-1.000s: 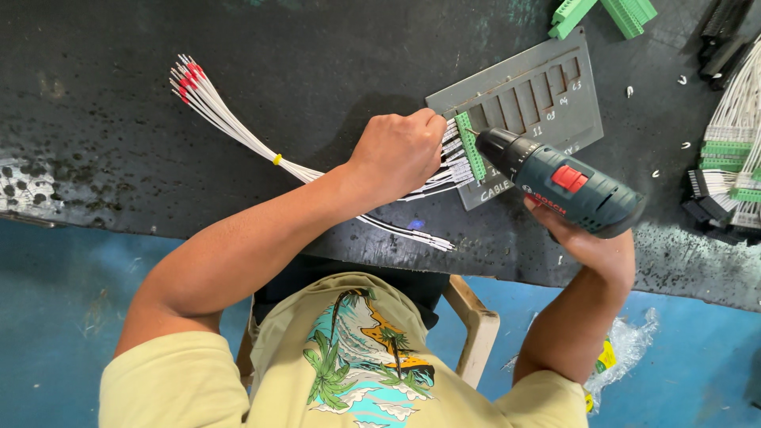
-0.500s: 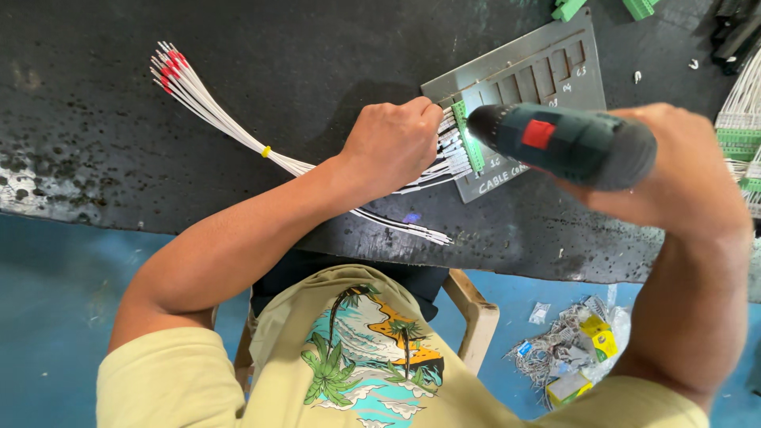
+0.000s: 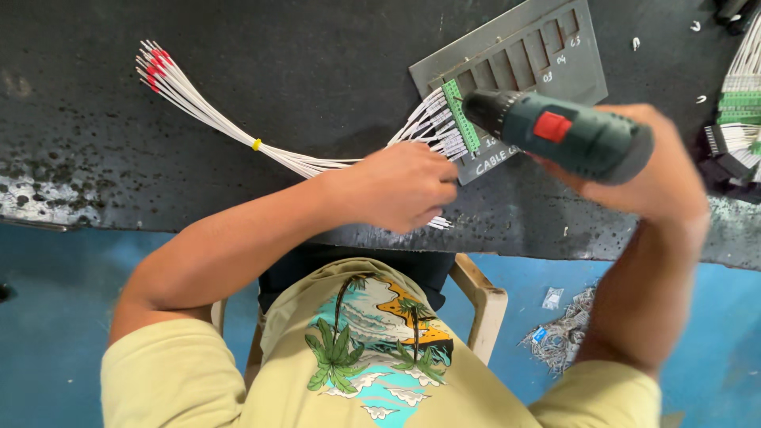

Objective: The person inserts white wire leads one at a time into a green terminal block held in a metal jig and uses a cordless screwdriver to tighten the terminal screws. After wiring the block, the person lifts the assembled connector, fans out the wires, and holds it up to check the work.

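My right hand (image 3: 642,170) grips a dark green cordless screwdriver (image 3: 559,135) with a red switch, its nose pointing left at a green terminal strip (image 3: 460,115). The strip sits in a slot of a grey jig plate (image 3: 555,59) on the black work mat. White wires (image 3: 424,123) fan out of the strip. My left hand (image 3: 400,186) rests closed over those wires just below the strip. The wire bundle (image 3: 214,119) runs up and left, bound by a yellow tie (image 3: 257,144), and ends in red-tipped ferrules (image 3: 154,67).
More green terminal strips with white wires (image 3: 737,111) lie at the mat's right edge. A wooden chair (image 3: 483,301) is under me. Wire scraps and small bags (image 3: 563,329) litter the blue floor at lower right.
The screwdriver has swung lower and leftward, so its nose now meets the terminal strip. My left hand slid down off the strip onto the wires.
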Available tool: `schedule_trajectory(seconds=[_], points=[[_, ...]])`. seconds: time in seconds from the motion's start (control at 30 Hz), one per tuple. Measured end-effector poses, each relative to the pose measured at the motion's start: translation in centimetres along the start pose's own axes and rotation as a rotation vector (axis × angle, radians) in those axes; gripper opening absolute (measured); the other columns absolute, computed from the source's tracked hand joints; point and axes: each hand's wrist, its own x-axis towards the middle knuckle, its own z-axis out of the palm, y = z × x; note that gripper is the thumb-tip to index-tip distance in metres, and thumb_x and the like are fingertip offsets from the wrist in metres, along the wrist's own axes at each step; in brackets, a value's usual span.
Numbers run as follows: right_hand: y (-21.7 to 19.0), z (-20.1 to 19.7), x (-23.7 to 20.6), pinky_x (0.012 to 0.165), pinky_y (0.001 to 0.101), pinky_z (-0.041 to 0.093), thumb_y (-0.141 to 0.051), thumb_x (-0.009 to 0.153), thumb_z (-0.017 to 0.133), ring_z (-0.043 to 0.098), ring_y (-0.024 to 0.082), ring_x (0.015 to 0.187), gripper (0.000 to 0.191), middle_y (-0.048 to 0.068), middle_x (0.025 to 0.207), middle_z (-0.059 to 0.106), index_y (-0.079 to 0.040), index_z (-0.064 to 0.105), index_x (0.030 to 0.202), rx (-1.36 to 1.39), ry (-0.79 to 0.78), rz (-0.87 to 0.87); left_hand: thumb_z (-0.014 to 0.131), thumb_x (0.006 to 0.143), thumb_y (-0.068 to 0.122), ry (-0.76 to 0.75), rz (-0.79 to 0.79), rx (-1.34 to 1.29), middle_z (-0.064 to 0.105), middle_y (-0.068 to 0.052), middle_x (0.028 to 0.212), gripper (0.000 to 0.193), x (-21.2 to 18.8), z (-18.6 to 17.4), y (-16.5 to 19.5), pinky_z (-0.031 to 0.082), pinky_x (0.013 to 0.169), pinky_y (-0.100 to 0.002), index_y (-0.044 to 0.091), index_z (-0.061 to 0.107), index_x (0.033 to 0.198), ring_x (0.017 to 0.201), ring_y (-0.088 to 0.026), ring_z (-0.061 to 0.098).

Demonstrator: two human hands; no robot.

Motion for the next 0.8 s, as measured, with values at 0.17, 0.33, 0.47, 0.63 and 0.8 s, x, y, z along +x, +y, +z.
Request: schedule_trajectory(seconds=[0.17, 0.33, 0.47, 0.63, 0.8], points=[[3.7, 5.4, -2.7, 0.083, 0.0293, 0.056, -0.008, 0.089, 0.082, 0.069, 0.011, 0.089, 0.028, 0.002, 0.101, 0.074, -0.005, 0.072, 0.115, 0.275, 0.099, 0.058, 0.073, 0.068, 0.016, -0.175, -0.055, 0.027, 0.063, -0.011, 0.08, 0.016, -0.2, 1.1, 0.5, 0.047, 0.076, -0.044, 0.004, 0.066, 0.075, 0.081, -0.032, 0.065], [6.1, 7.8, -4.1, 0.09, 0.0297, 0.055, -0.009, 0.092, 0.082, 0.067, 0.011, 0.098, 0.029, 0.002, 0.109, 0.073, -0.005, 0.071, 0.118, 0.414, 0.204, 0.145, 0.072, 0.076, 0.013, -0.151, -0.12, -0.087, 0.063, -0.01, 0.081, 0.013, -0.2, 0.8, 0.7, 0.048, 0.075, -0.044, 0.004, 0.062, 0.078, 0.079, -0.033, 0.063], [7.2, 7.6, -4.1, 0.087, 0.03, 0.055, -0.007, 0.09, 0.083, 0.067, 0.011, 0.095, 0.027, 0.001, 0.104, 0.073, -0.004, 0.07, 0.115, 0.452, 0.187, 0.186, 0.067, 0.084, 0.006, 0.103, -0.262, -0.326, 0.064, -0.009, 0.082, 0.011, -0.3, -0.2, 0.6, 0.05, 0.069, -0.044, 0.004, 0.059, 0.09, 0.079, -0.031, 0.066], [7.2, 7.8, -4.4, 0.088, 0.0298, 0.056, -0.004, 0.09, 0.082, 0.068, 0.011, 0.095, 0.027, 0.002, 0.104, 0.073, -0.003, 0.071, 0.114, 0.502, 0.219, 0.214, 0.069, 0.085, 0.008, 0.255, -0.37, -0.358, 0.065, -0.008, 0.083, 0.012, -0.3, -1.1, 0.3, 0.055, 0.064, -0.038, 0.005, 0.058, 0.089, 0.071, -0.026, 0.07], [6.8, 7.9, -4.5, 0.09, 0.0297, 0.057, -0.002, 0.09, 0.082, 0.069, 0.011, 0.097, 0.028, 0.003, 0.106, 0.074, -0.003, 0.07, 0.115, 0.486, 0.257, 0.142, 0.07, 0.087, 0.007, 0.334, -0.393, -0.033, 0.065, -0.01, 0.087, 0.011, -0.3, -0.6, 0.1, 0.053, 0.063, -0.043, 0.005, 0.06, 0.089, 0.072, -0.032, 0.068]])
